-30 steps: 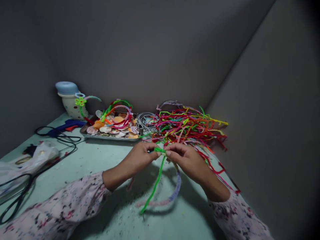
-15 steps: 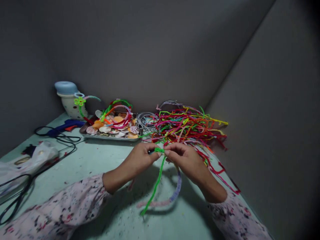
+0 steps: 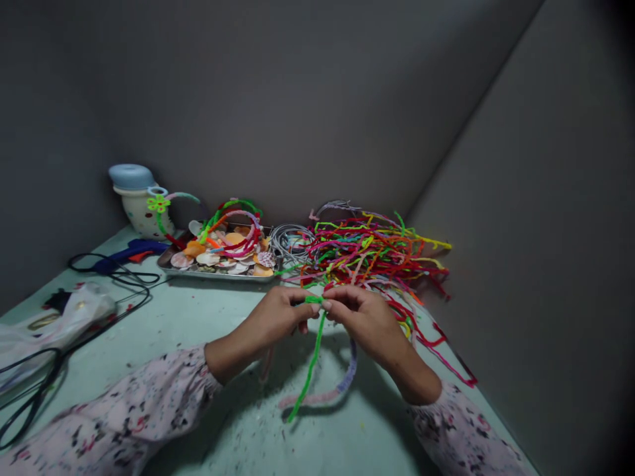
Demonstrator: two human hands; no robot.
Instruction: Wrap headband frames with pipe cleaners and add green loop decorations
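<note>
Over the middle of the table, my left hand [image 3: 284, 313] pinches a green pipe cleaner [image 3: 312, 360] between thumb and fingers. Close beside it, my right hand [image 3: 361, 316] is closed on the same green strand, the fingertips of both hands almost meeting. One green length hangs down from between them. A curved pink and purple fuzzy band [image 3: 348, 377] hangs below my right hand, its pink end crossing behind the green tip. How the band joins the green strand is hidden by my fingers.
A metal tray [image 3: 223, 276] of shells and fuzzy rings stands behind my hands, beside coiled wire [image 3: 290, 241] and a pile of coloured pipe cleaners [image 3: 372, 248]. Leftward are a cup [image 3: 141, 211], a blue tool [image 3: 131, 251], black cable [image 3: 59, 350] and a plastic bag [image 3: 82, 311].
The hanging green end and the pink band end have swung slightly right and up. Both hands keep their pinch, with small shifts of the fingers.
</note>
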